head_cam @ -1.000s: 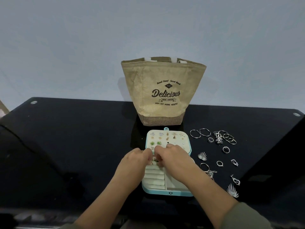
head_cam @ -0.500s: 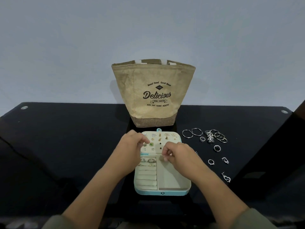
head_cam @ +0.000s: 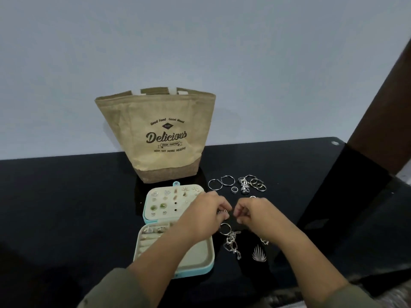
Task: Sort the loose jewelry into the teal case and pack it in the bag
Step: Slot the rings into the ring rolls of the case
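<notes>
a black glass table (head_cam: 66,207) fills the lower part of the view, in front of a pale wall. at the back of it stands a tan bag (head_cam: 124,130), upright and open at the top, with the word "delicious" printed on the front. just in front of the bag lies the teal case (head_cam: 195,271), opened flat: its lid (head_cam: 169,210) lies toward the bag and carries small stud earrings in rows, and the near half has ring rolls (head_cam: 149,240) on the left and a plain compartment on the right. the left hand (head_cam: 204,216) reaches across the case to its right edge and pinches a small silver piece (head_cam: 223,212) between thumb and fingers. the right hand (head_cam: 258,216) is very near, its fingers curled toward the same piece, but i cannot tell if it grips anything. the loose jewelry lies on the table to the right of the case: two hoops (head_cam: 222,183) and a cluster of rings (head_cam: 253,184) behind the hands, a tangle of chain (head_cam: 232,243) and a leaf-shaped earring (head_cam: 259,255) in front of them.
</notes>
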`<state>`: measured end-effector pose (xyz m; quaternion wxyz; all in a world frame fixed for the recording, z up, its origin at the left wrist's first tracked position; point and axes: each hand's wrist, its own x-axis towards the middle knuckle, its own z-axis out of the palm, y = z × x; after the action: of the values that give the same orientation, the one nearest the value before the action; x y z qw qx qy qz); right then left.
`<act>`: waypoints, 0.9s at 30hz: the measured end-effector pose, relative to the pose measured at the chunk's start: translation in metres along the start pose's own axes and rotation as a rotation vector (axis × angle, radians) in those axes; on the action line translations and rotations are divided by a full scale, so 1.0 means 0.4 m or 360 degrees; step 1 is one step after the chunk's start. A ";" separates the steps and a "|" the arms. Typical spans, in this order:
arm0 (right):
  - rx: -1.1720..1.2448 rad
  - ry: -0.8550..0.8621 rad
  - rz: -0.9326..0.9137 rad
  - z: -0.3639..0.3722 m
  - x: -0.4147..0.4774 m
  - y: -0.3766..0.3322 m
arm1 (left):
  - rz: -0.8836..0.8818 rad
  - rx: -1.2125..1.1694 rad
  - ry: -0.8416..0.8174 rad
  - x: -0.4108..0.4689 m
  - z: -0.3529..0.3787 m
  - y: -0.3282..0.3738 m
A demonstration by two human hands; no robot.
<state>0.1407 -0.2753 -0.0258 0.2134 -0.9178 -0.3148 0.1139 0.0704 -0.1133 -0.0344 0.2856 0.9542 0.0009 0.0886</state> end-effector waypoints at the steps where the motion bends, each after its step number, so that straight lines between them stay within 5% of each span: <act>1: -0.0016 -0.0008 0.0027 -0.004 0.000 0.017 | -0.0002 0.0007 -0.0028 0.008 0.007 0.003; 13: -0.0063 0.0007 0.0232 -0.025 0.007 0.216 | -0.0056 0.0250 -0.0291 0.107 0.128 0.049; 27: -0.0235 0.0073 0.0182 0.020 0.042 0.222 | -0.0091 0.0575 -0.0345 0.118 0.188 0.054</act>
<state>0.1979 -0.3255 -0.0752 0.1455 -0.9499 -0.2645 0.0812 0.1283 -0.1700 -0.0764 0.1106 0.9935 0.0132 -0.0244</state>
